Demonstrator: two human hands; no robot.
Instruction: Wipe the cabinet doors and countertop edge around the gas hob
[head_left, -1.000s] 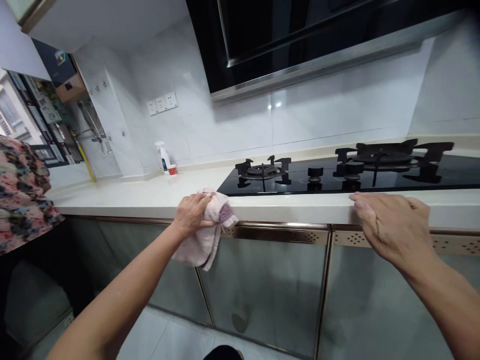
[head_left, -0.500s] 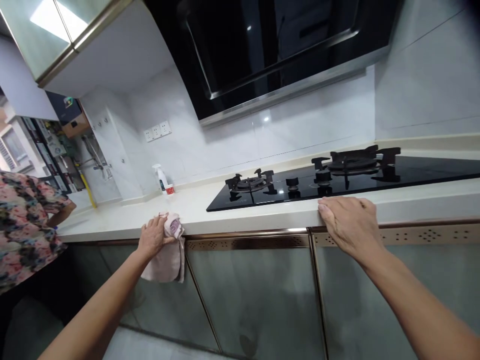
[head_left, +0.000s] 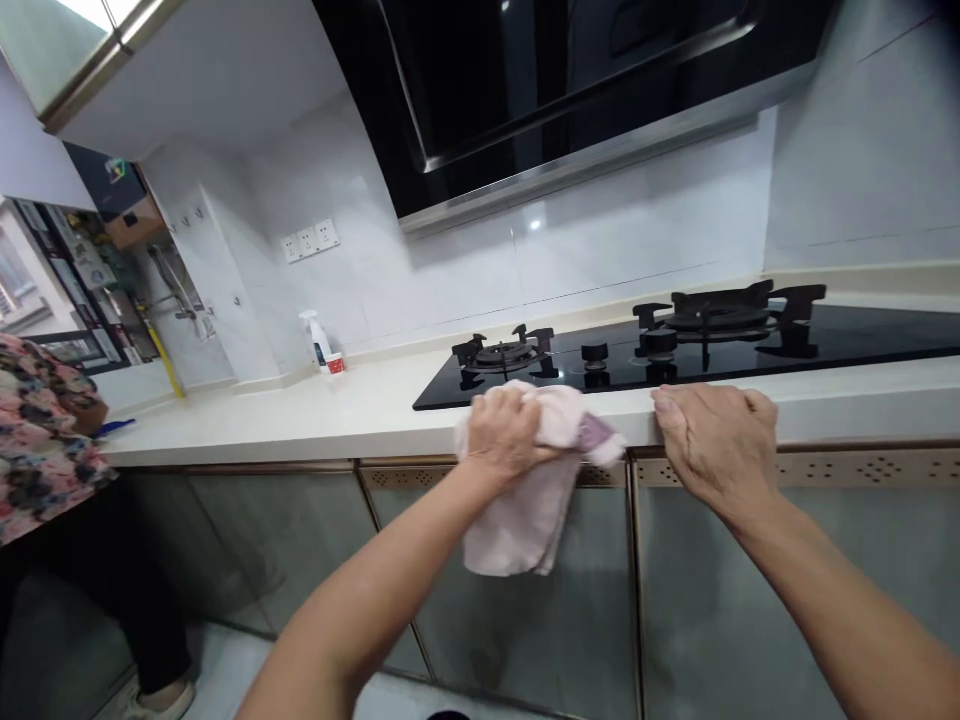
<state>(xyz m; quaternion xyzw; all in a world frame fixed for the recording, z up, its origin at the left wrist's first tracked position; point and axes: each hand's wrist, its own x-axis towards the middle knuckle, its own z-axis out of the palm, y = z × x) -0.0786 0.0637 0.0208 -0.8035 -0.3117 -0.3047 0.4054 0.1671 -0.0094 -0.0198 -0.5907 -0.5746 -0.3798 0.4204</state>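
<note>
My left hand [head_left: 504, 432] is closed on a pale pink cloth [head_left: 517, 530] at the front edge of the white countertop [head_left: 360, 405], just before the gas hob [head_left: 439, 390]. The cloth hangs down over the cabinet front, and its mauve corner sticks out to the right of my fingers. My right hand [head_left: 716, 440] grips the counter's edge farther right, in front of the hob, its fingertips hidden from view. Between the two burners sit black control knobs [head_left: 595, 356].
A spray bottle [head_left: 316, 340] and a small red cup [head_left: 335, 363] stand toward the back wall. At the left, a person in a floral shirt [head_left: 45, 440] stands by the counter, near a blue item [head_left: 114, 427]. The range hood [head_left: 570, 80] overhangs the hob.
My left hand has slid right along the counter's edge with the cloth, from left of the hob to in front of it. My right hand stays on the edge.
</note>
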